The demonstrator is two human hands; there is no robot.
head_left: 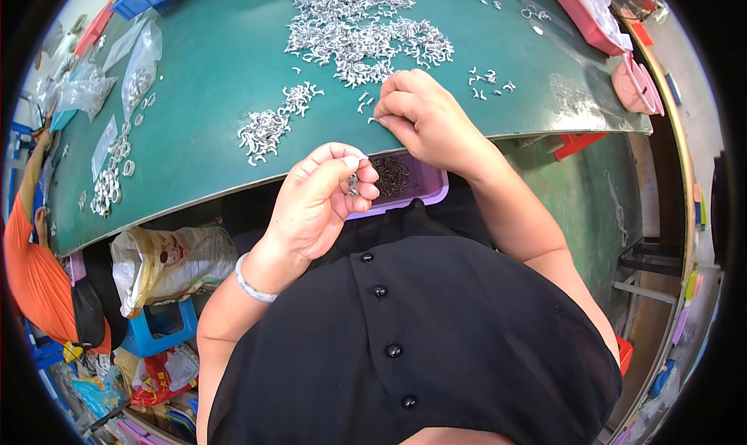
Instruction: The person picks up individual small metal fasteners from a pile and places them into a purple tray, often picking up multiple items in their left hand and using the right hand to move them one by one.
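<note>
My left hand [315, 192] is held palm-up in front of the table edge, fingers curled around a few small curved metal pieces [352, 185]. The tip of one sticks out between its thumb and forefinger. Over the table's front edge, my right hand [428, 118] pinches a small pale curved piece [374, 120] with thumb and fingertips. Beyond it spreads a large heap of curved grey-white pieces [350, 40]. To the left lies a smaller pile of the same pieces [264, 134]. Below my hands, a purple basket [440, 194] holds dark brown small pieces [391, 174], partly covered by my left fingers.
The green table [210, 79] curves around in front. White rings [106, 190] and plastic bags [142, 64] lie at its left. A pink bin [587, 17] stands far right. A person in orange [47, 274] works at the left, near a sack [175, 262] on a blue stool [159, 332].
</note>
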